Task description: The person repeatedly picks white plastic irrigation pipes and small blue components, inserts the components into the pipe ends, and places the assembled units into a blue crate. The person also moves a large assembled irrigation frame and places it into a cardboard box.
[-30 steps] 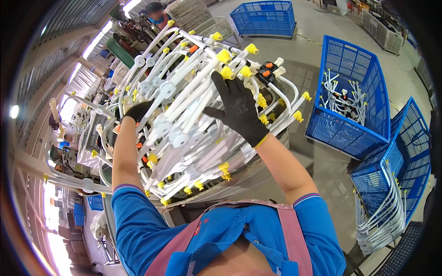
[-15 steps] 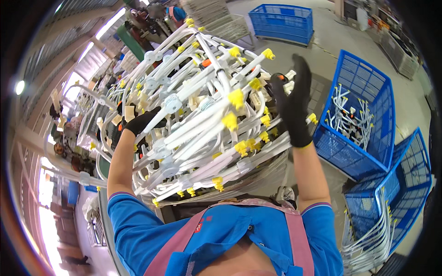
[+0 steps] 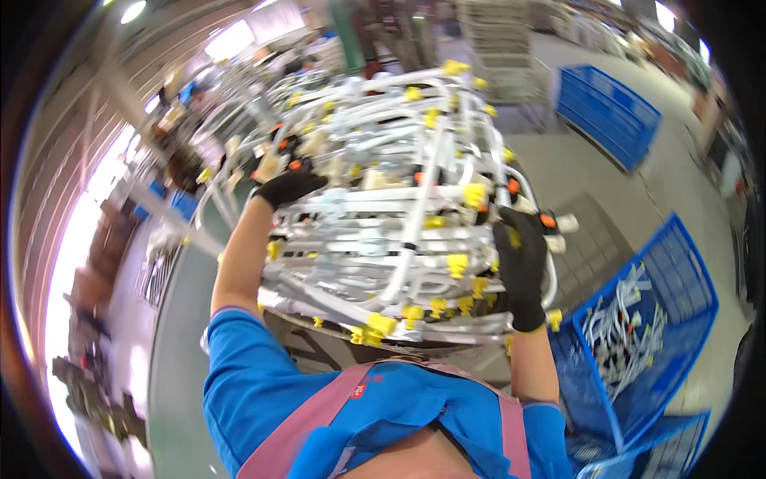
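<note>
A large heap of white plastic tubes [image 3: 415,215] with yellow end caps, pale blue-grey joints and some black-and-orange connectors lies in front of me. My left hand [image 3: 291,188], in a black glove, rests on the heap's left side, its fingers stretched flat over the tubes beside a beige block [image 3: 267,166]. At the right end of the heap, my black-gloved right hand [image 3: 523,259] is bent around tube ends; a yellow cap [image 3: 515,238] shows between thumb and fingers. Next to its fingertips sticks out a black-and-orange connector [image 3: 549,219] with white ends. Some fingers are hidden or blurred.
A blue plastic crate [image 3: 688,307] at my right holds loose white tubes. Another blue crate [image 3: 666,447] stands nearer, cut off below. Farther back are a large blue crate [image 3: 610,116] and stacked pale trays [image 3: 499,60]. A green-grey surface [image 3: 179,351] runs along my left.
My right hand, raised and spread beside the heap before, has come down against the tube ends. My left hand now lies flatter on top. The view has swung left, shifting the crates.
</note>
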A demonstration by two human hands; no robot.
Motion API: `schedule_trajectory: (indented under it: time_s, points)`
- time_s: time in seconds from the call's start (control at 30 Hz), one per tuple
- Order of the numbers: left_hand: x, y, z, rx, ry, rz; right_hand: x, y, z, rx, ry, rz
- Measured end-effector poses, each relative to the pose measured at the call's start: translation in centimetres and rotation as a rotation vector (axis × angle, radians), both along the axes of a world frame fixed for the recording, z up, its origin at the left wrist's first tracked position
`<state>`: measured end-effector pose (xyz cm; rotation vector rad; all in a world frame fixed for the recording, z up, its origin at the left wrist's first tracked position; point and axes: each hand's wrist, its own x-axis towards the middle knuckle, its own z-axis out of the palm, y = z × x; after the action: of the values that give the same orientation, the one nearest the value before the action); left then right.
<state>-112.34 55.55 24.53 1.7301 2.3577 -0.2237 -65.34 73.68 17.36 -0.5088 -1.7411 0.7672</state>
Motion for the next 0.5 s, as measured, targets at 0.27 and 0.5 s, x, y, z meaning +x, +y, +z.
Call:
schedule_trajectory:
  time_s: [0.27, 0.5]
  points:
    - [19.3, -12.4, 7.8, 0.428, -0.176, -0.203, -0.5, 4.3, 2.3, -0.407, 0.144, 0.317]
    - [26.9, -12.6, 2.3, 0.590, 0.237, -0.078, -2.1, 2.9, 3.3, -0.567, 0.190, 0.605]
